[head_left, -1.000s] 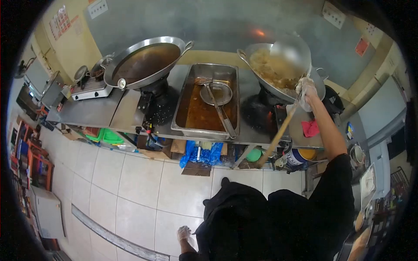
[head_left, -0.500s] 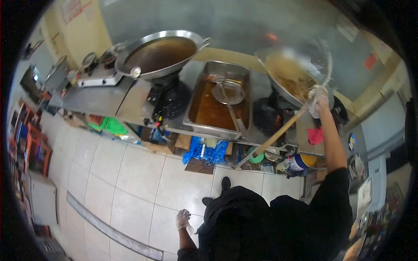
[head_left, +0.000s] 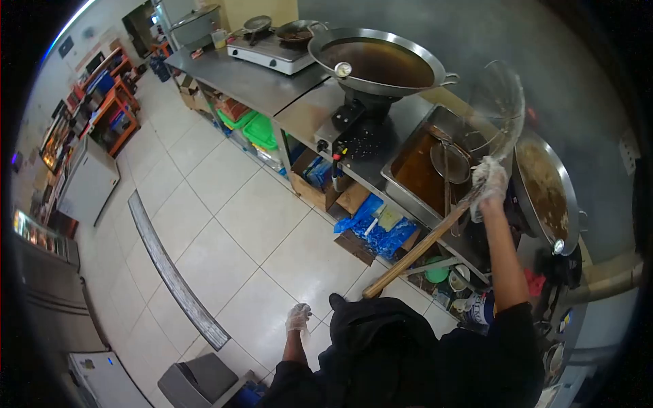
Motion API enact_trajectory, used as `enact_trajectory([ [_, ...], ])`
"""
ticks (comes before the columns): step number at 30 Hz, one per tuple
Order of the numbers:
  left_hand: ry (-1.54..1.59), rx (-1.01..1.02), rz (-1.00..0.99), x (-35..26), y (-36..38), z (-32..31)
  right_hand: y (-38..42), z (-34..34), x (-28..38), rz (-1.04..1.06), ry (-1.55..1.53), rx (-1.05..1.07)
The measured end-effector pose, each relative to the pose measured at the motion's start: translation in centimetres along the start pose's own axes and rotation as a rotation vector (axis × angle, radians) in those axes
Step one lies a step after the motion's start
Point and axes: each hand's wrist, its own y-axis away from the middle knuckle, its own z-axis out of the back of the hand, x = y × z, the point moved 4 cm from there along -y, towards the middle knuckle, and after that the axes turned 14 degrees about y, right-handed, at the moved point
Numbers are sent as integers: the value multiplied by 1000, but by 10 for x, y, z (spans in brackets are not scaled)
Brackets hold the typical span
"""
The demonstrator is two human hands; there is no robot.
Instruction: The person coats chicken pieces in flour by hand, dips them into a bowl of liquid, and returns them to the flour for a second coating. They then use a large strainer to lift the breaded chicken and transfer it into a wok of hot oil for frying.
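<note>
In my right hand (head_left: 490, 187), under a clear plastic glove, is the wooden handle of a large wire skimmer (head_left: 416, 257). The skimmer's round mesh head is raised past the hand, near the wall and between the steel pan (head_left: 425, 216) and the right wok (head_left: 570, 187). The pan holds brown liquid, with a smaller round strainer (head_left: 450, 163) lying in it. Pale frothy oil fills the right wok. My left hand (head_left: 298, 317), also gloved, hangs low over the floor, its fingers loosely bent and nothing visible in them.
A left wok (head_left: 381, 61) of dark oil stands on a burner, with a ladle (head_left: 343, 69) at its rim. Farther left is a white stove (head_left: 272, 58) with small pans. Blue plastic (head_left: 381, 228) and cartons sit under the counter. A grey bin (head_left: 197, 379) stands behind on the floor.
My view has turned left. The skimmer has moved from over the right wok toward the steel pan, still in my right hand. My left hand stays low, empty.
</note>
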Motion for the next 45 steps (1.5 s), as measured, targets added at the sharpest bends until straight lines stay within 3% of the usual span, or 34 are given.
enact_trajectory([
  [2,66,-48,-22,6,14,0,-1,-24,-25,-231,20,-43],
  [4,36,-85,-44,18,29,8,-3,-34,-52,-259,56,-24],
  [6,-86,-106,-69,33,44,19,-20,-39,-84,-373,-203,-9],
  [8,210,-120,-30,49,60,29,-43,-34,-112,-245,-256,87],
  [11,-601,89,-216,38,86,28,-47,-39,-128,-418,-423,53],
  [12,-625,129,-170,22,98,15,-31,-48,-116,-479,-502,88],
  [13,-544,35,-111,8,111,4,-39,-33,-141,-568,-252,351],
  [14,-456,-60,-53,0,116,-1,-34,-25,-148,-524,-159,372],
  [16,-795,182,-369,20,80,22,-19,-11,-166,-528,-228,178],
  [17,-780,272,-471,18,74,24,-9,-5,-165,-524,-194,185],
  [20,-840,251,-434,20,34,33,17,10,-142,-497,-145,203],
  [22,-747,98,-244,-5,7,7,33,17,-130,-464,-181,206],
  [24,-1519,336,-1359,-57,28,-77,49,24,-120,-472,-241,104],
  [26,-948,451,-677,-90,26,-156,85,14,-97,-467,-400,-66],
  [28,-697,789,-570,-97,36,-235,103,18,-141,-431,-355,-86],
  [30,-908,803,-895,-125,79,-320,144,11,-175,-529,-56,-199],
  [32,-976,741,-1109,-147,108,-369,178,-4,-207,-572,-42,-192],
  [33,-1004,715,-1220,-147,117,-384,183,-6,-231,-590,46,-25],
  [34,-1040,768,-1227,-140,113,-387,185,-5,-248,-607,134,135],
  [36,-1113,879,-1249,-126,90,-379,196,-7,-215,-787,-70,-103],
  [38,-1016,850,-1064,-109,77,-371,195,-1,-213,-491,141,60],
  [40,-1032,779,-1001,-94,72,-375,200,12,-214,-523,344,207],
  [42,-1154,680,-1060,-96,99,-398,211,20,-232,-637,150,159],
  [43,-1110,659,-1134,-94,112,-409,214,31,-234,-466,365,162],
  [45,-1153,539,-1079,-77,109,-411,221,51,-227,-104,781,165],
])
